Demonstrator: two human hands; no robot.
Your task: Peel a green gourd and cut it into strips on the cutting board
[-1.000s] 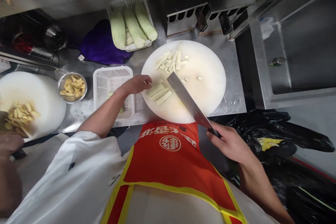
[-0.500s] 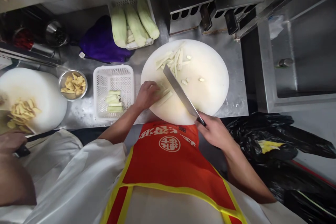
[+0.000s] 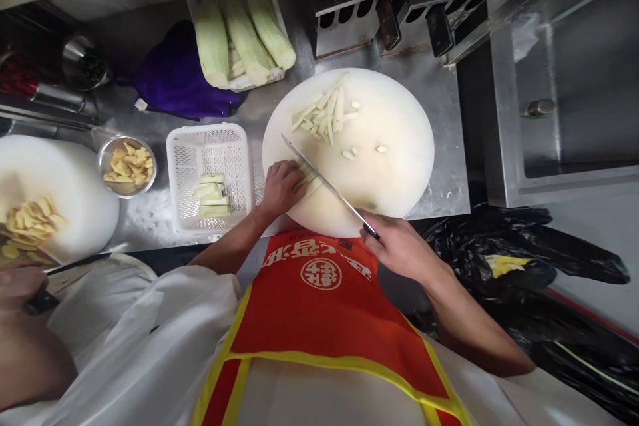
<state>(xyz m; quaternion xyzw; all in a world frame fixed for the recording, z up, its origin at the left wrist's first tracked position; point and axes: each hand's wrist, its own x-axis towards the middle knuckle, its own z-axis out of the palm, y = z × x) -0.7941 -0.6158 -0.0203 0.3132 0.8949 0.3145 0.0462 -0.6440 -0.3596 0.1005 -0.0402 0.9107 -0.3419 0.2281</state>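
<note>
A round white cutting board point(image 3: 394, 166) lies on the steel counter. My left hand point(image 3: 282, 188) is curled over pale vegetable slabs point(image 3: 308, 176) at the board's near left, pressing them down. My right hand point(image 3: 397, 246) grips the handle of a cleaver point(image 3: 319, 176), whose blade stands on edge right against my left knuckles, down on the slabs. A pile of cut pale sticks point(image 3: 322, 113) lies at the far side of the board, with a few small bits point(image 3: 364, 150) near the middle.
A white mesh basket point(image 3: 207, 173) left of the board holds a few peeled pieces. Another basket point(image 3: 239, 33) behind holds peeled pale-green vegetables beside a purple cloth point(image 3: 182, 80). At far left another person's hand point(image 3: 20, 283) holds a knife by a second board point(image 3: 54, 186) and a steel bowl point(image 3: 127, 163). Black bags point(image 3: 524, 259) lie at right.
My left hand drew back from the basket side and curled over the slabs. The cleaver turned from lying flat and raised to standing on edge against my knuckles.
</note>
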